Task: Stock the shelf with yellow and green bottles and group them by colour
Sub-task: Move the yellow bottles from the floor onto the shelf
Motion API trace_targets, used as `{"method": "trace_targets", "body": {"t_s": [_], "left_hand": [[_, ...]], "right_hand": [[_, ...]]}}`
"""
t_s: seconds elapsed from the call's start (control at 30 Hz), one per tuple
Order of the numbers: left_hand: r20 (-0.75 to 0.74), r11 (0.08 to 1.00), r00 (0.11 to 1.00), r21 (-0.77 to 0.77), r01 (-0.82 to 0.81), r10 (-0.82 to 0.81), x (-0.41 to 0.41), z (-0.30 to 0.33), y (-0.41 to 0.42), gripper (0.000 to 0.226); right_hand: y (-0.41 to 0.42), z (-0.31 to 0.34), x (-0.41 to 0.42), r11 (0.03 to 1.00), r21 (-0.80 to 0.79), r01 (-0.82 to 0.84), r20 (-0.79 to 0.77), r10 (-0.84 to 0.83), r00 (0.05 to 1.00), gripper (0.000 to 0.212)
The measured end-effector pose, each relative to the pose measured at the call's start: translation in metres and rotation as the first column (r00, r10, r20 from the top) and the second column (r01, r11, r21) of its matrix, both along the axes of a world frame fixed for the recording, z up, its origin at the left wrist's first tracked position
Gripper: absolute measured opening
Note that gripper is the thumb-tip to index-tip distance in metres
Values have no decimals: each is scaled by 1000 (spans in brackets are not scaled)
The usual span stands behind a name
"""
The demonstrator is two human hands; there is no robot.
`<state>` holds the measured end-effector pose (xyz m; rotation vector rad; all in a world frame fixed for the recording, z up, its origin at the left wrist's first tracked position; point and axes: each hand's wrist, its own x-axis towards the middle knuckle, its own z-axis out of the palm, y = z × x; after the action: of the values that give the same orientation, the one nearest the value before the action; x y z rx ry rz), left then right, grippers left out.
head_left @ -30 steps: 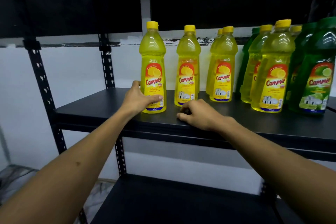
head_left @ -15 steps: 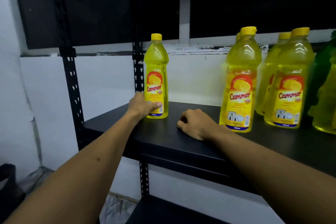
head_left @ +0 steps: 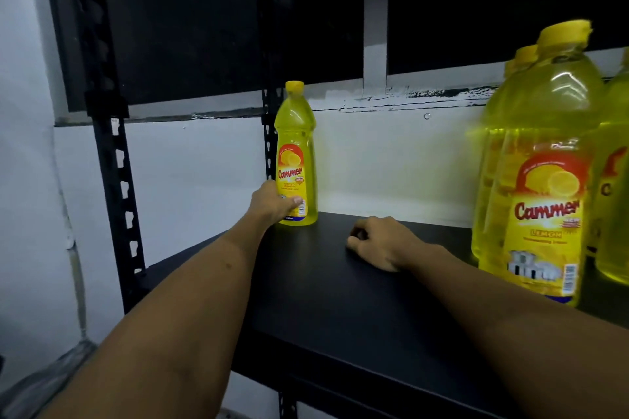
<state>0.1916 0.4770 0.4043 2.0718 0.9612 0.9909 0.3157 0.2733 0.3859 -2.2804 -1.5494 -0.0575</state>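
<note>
We are working at the black shelf board (head_left: 357, 309), the largest thing here and our landmark. At its right end a cluster of yellow Cammer lemon bottles is standing; the nearest bottle (head_left: 541, 180) is looming large and blurred. We are counting at least three there, with another cut off by the frame edge, so the exact number is unclear. No green bottles are showing. At the board's back left corner, beside the rack upright (head_left: 272, 78), a lone yellow bottle (head_left: 295, 160) is standing upright, well apart from the cluster. Our left hand (head_left: 272, 202) is gripping its lower body, thumb wrapped across the label. Our right hand (head_left: 381, 243) is resting mid-board with fingers curled under, holding nothing.

We judge the risk to be tipping: the grip is sitting low on a tall, narrow bottle, so a quick shove could be toppling it against the upright or off the board's left edge.
</note>
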Motion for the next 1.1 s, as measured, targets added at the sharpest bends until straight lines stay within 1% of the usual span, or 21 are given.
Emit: {"method": "trace_targets", "body": {"t_s": [0.1, 0.27, 0.87, 0.97, 1.1], "left_hand": [[-10, 1000, 1000, -5, 27, -27, 3, 2, 13, 49], [-26, 1000, 999, -3, 22, -22, 11, 1, 24, 52], [-11, 997, 997, -7, 82, -82, 12, -10, 25, 48], [-59, 998, 997, 6, 55, -54, 12, -15, 23, 46], [-142, 997, 988, 51, -58, 65, 7, -18, 10, 52]], "right_hand": [[2, -1, 3, 1000, -6, -17, 3, 17, 1000, 38], [4, -1, 5, 999, -9, -41, 1, 41, 999, 39], [5, -4, 8, 998, -4, -64, -2, 64, 998, 38], [5, -4, 9, 998, 0, -66, 1, 66, 998, 38], [5, -4, 8, 998, 4, -64, 2, 64, 998, 38]]}}
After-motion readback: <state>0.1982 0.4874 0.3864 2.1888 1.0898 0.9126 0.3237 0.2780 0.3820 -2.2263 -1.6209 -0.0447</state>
